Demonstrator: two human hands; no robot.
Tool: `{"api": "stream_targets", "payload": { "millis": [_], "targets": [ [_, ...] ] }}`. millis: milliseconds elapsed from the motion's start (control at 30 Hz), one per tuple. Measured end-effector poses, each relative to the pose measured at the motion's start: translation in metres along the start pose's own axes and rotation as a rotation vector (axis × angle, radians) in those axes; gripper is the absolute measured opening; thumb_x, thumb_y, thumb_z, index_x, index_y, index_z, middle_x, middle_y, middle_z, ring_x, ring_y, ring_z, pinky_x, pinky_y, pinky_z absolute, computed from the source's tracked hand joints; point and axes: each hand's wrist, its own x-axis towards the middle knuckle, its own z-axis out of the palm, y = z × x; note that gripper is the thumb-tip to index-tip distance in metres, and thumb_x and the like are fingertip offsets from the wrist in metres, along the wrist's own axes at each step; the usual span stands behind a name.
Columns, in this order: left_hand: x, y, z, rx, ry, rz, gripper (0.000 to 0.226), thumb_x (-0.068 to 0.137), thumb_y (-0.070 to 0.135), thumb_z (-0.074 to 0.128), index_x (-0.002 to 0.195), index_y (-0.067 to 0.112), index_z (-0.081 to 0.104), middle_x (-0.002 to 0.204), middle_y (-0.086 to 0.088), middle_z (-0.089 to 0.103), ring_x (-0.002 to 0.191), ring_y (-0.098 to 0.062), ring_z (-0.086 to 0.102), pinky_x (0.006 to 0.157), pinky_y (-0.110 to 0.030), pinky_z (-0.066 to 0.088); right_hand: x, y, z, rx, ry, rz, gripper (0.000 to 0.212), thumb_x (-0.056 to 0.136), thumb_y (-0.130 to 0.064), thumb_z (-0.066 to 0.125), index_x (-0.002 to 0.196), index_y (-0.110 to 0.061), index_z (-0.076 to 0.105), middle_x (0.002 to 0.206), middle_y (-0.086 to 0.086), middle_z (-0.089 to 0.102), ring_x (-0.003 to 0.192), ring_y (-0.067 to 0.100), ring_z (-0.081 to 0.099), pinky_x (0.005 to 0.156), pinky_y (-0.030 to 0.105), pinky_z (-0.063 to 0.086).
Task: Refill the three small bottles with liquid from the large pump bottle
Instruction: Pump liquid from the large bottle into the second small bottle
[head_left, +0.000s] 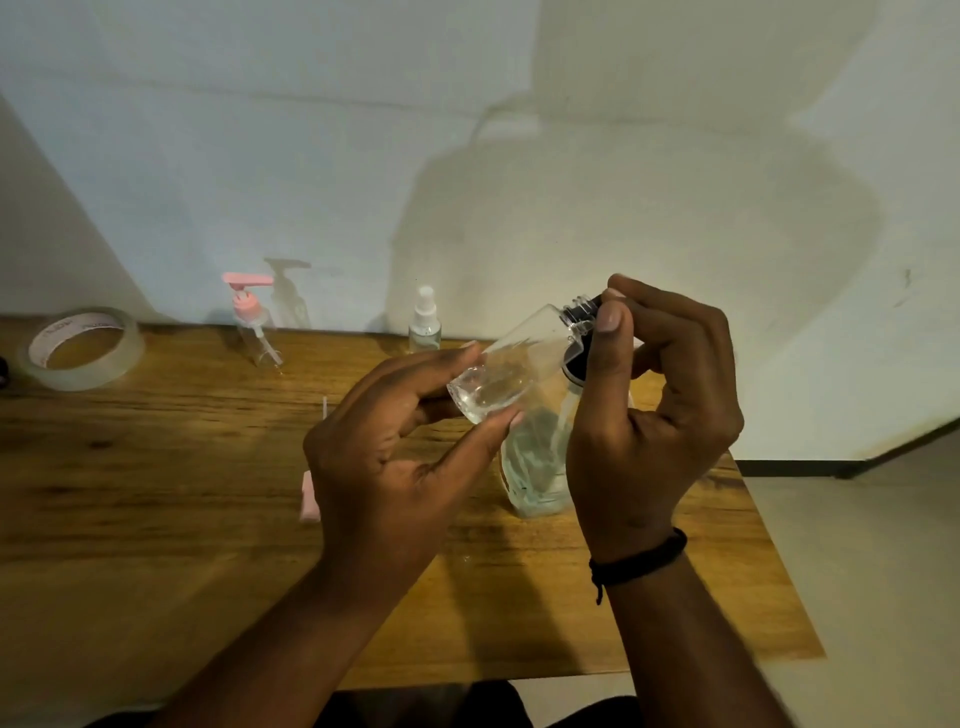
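My left hand (400, 441) grips the base of a small clear bottle (514, 364), tilted with its threaded neck up to the right. A little clear liquid lies at its lower end. My right hand (649, 415) pinches a black part (589, 306) at the bottle's neck; whether it is a cap or the pump spout I cannot tell. Below both hands stands the large clear bottle (535, 467) of liquid, partly hidden. A small pink-pump bottle (254, 332) and a small white-spray bottle (425, 325) stand at the table's far edge.
A roll of clear tape (80, 348) lies at the far left of the wooden table (156, 493). A pink piece (309, 499) lies beside my left hand, and a thin white stick (324, 408) lies near it. The wall is close behind; the floor drops off at the right.
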Motion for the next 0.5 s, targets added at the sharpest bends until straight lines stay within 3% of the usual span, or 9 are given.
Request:
{"api": "stream_targets", "payload": {
  "millis": [133,267,500],
  "targets": [
    [0.0001,-0.0011,0.0,-0.002,0.021,-0.002,0.043,0.083,0.019,0.086,0.119,0.005,0.068,0.116,-0.002,0.072,0.108,-0.009,0.073,0.084,-0.022,0.061,0.0015,-0.0033,-0.0002,-0.023,-0.005,0.01,0.013,0.099,-0.008,0.063,0.09,-0.006,0.072,0.099,0.011,0.074,0.09,0.026,0.068,0.072,0.024,0.048],
    [-0.0014,-0.0031,0.0007,-0.022,0.019,-0.008,0.042,0.083,0.018,0.086,0.118,0.004,0.068,0.114,-0.006,0.073,0.108,-0.012,0.074,0.084,-0.025,0.062,-0.0006,0.0008,-0.0002,-0.03,0.014,0.001,0.016,0.098,-0.007,0.063,0.084,-0.004,0.071,0.095,0.012,0.074,0.085,0.029,0.067,0.07,0.042,0.051],
    [-0.0016,-0.0039,0.0005,-0.03,0.022,-0.009,0.042,0.083,0.02,0.086,0.117,0.003,0.068,0.114,-0.007,0.073,0.11,-0.015,0.073,0.083,-0.027,0.063,-0.0001,-0.0024,-0.0008,-0.031,0.002,-0.011,0.012,0.099,-0.009,0.062,0.09,-0.015,0.066,0.096,0.01,0.075,0.087,0.03,0.068,0.07,0.05,0.05]
  ]
}}
